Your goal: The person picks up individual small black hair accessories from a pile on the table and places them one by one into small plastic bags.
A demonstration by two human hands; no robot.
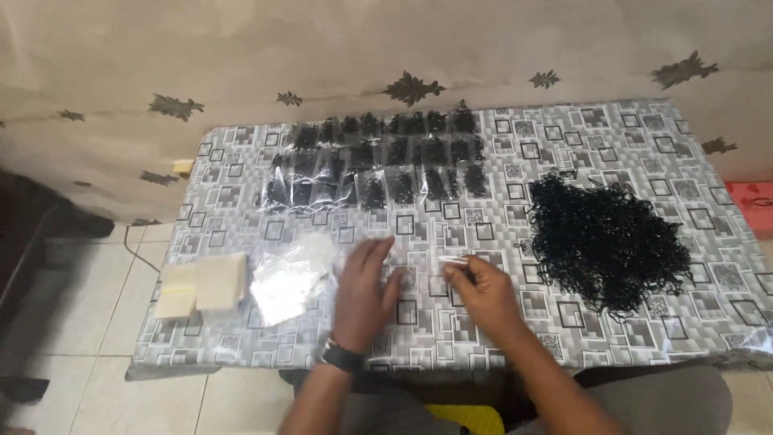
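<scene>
**Clear bag pinched over the table**

Clear bag [455, 259] sits near the table's [628, 338] front edge, pinched by the right hand [481, 292]. Left of it, cream pads [201, 283], then spare bags [288, 278], then the left hand [364, 282] lying flat, fingers spread. Filled packs [378, 165] behind; black bands [604, 242] heaped right.

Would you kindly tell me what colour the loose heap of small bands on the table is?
Black; the heap of bands shows clearly in the head view.

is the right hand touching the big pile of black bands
Apart. The head view shows the right hand left of the black band pile, with patterned tablecloth visible between them.
</scene>
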